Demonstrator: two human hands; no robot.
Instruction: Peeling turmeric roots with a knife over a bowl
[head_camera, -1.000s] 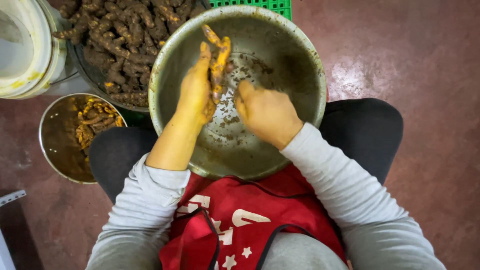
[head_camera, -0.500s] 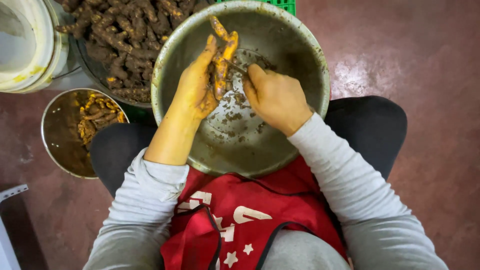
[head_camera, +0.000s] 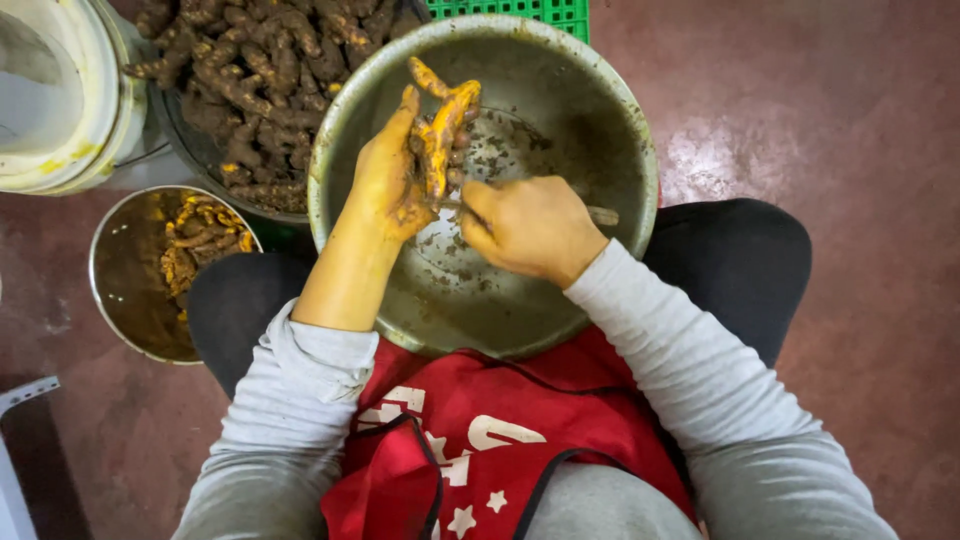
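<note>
My left hand (head_camera: 388, 180), stained yellow, holds a branched orange turmeric root (head_camera: 442, 120) over a large metal bowl (head_camera: 590, 110) that rests on my lap. My right hand (head_camera: 530, 225) is closed around a thin scraping tool (head_camera: 603, 215) whose handle end sticks out to the right; its tip lies against the lower part of the root. Brown peel scraps lie scattered on the bowl's bottom.
A dark basin (head_camera: 175, 135) heaped with unpeeled brown roots (head_camera: 255, 70) stands at the upper left. A smaller metal bowl (head_camera: 120, 270) with peeled orange pieces (head_camera: 195, 245) sits left of my knee. A white bucket (head_camera: 55, 100), a green crate (head_camera: 520, 10), reddish floor (head_camera: 850, 120).
My right hand has drawn back towards me and turned, so the tool now lies across the root's lower end with its handle showing. The left hand has tilted the root slightly.
</note>
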